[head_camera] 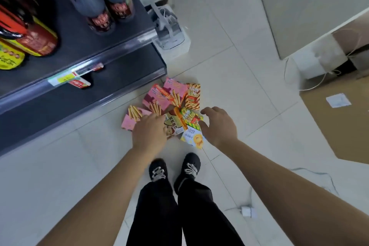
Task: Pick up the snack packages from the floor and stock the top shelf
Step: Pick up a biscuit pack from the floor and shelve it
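Head view: the person stands on a pale tiled floor and reaches down with both bare arms toward a pile of snack packages lying just in front of their black shoes.

The pile lies on the floor close to the corner of a dark shelf unit, with none of it on a shelf. It holds several pink boxes printed with biscuit sticks, two orange-and-green striped bags, a pale box with a cartoon figure and a yellow-and-white box nearest the feet; the packages overlap one another.

The left grip is wide, back of the hand up, with its fingers stretched forward over the pink box at the pile's left edge. Whether they press on it cannot be told. The right grip is also wide, fingers spread and gently curved, and hovers at the pile's right edge beside the lower striped bag, holding nothing.

On the shelf stand dark bottles and red jars with yellow lids; a price tag sits on the rail below. A flat cardboard sheet lies to the right, and a white plug with a cable lies near the right leg.
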`<move>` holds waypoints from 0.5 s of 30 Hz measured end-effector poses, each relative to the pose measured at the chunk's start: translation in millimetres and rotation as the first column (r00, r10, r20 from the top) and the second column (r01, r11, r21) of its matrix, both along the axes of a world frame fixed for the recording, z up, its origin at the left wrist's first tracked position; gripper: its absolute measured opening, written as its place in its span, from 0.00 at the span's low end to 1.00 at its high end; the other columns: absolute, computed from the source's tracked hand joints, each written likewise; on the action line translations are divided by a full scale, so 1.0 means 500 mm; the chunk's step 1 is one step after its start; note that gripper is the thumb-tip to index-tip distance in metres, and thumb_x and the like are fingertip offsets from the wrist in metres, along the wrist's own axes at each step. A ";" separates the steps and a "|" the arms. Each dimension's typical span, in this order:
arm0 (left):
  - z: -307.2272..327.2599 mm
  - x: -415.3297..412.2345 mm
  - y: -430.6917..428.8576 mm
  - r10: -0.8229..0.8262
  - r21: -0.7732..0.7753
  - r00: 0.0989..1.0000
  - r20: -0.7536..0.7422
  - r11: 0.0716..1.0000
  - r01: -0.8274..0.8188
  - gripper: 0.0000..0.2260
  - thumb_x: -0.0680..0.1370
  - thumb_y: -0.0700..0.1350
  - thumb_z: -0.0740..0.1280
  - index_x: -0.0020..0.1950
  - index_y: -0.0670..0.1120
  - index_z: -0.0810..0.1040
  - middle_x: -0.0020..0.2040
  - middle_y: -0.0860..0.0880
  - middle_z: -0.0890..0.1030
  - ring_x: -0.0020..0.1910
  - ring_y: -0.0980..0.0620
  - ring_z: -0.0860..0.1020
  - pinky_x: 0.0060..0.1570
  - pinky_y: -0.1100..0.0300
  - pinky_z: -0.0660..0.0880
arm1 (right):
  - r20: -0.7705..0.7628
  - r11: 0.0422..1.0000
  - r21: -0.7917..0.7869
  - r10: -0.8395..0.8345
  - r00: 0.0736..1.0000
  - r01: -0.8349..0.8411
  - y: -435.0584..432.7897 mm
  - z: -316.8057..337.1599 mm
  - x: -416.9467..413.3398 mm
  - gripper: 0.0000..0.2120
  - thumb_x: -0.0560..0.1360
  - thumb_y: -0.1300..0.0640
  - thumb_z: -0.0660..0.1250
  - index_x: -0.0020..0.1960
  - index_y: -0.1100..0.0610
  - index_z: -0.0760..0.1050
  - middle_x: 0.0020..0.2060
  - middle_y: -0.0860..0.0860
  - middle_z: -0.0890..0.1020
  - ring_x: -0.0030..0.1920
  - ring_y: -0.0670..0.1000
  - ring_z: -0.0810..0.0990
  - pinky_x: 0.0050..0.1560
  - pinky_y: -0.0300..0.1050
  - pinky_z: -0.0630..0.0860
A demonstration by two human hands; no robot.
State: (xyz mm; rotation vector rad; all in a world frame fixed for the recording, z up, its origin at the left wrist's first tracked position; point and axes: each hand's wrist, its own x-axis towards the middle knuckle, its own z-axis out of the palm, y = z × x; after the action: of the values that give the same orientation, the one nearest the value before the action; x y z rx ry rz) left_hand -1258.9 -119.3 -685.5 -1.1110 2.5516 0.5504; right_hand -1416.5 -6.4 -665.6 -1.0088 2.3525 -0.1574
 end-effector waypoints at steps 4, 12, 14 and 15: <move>-0.166 -0.026 -0.019 0.041 0.088 0.996 0.076 0.995 -0.047 0.11 0.79 0.44 0.61 0.60 0.45 0.76 0.57 0.45 0.77 0.53 0.46 0.76 0.43 0.53 0.74 | 0.061 0.998 0.065 -0.022 0.998 0.018 -0.029 -0.165 -0.015 0.16 0.78 0.52 0.63 0.65 0.52 0.73 0.62 0.51 0.76 0.65 0.53 0.71 0.54 0.48 0.73; -0.503 -0.026 -0.046 0.057 0.183 0.984 0.170 0.979 -0.089 0.12 0.78 0.42 0.62 0.61 0.46 0.75 0.58 0.45 0.77 0.57 0.44 0.75 0.49 0.50 0.75 | 0.183 0.990 0.140 -0.036 0.982 0.010 -0.068 -0.514 -0.015 0.15 0.77 0.48 0.64 0.61 0.52 0.75 0.56 0.51 0.78 0.58 0.55 0.75 0.51 0.51 0.76; -0.592 -0.021 -0.047 0.057 0.200 0.983 0.173 0.975 -0.092 0.13 0.78 0.42 0.62 0.62 0.46 0.75 0.59 0.45 0.77 0.58 0.44 0.74 0.50 0.50 0.75 | 0.209 0.982 0.186 -0.041 0.977 0.002 -0.073 -0.599 -0.016 0.14 0.77 0.48 0.63 0.60 0.52 0.75 0.55 0.52 0.78 0.57 0.56 0.76 0.52 0.52 0.76; -0.637 -0.017 -0.046 0.059 0.207 0.983 0.174 0.974 -0.095 0.13 0.78 0.43 0.62 0.62 0.46 0.75 0.59 0.45 0.77 0.58 0.44 0.74 0.50 0.50 0.75 | 0.226 0.977 0.212 -0.053 0.973 0.003 -0.074 -0.639 -0.016 0.14 0.77 0.49 0.63 0.60 0.53 0.74 0.56 0.52 0.78 0.57 0.56 0.76 0.52 0.52 0.76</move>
State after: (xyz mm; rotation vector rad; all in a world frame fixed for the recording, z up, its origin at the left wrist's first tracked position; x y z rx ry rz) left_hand -1267.6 -142.3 -1003.8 -1.1307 2.2542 0.7030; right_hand -1424.5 -43.5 -985.2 -0.8089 2.1207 -0.0327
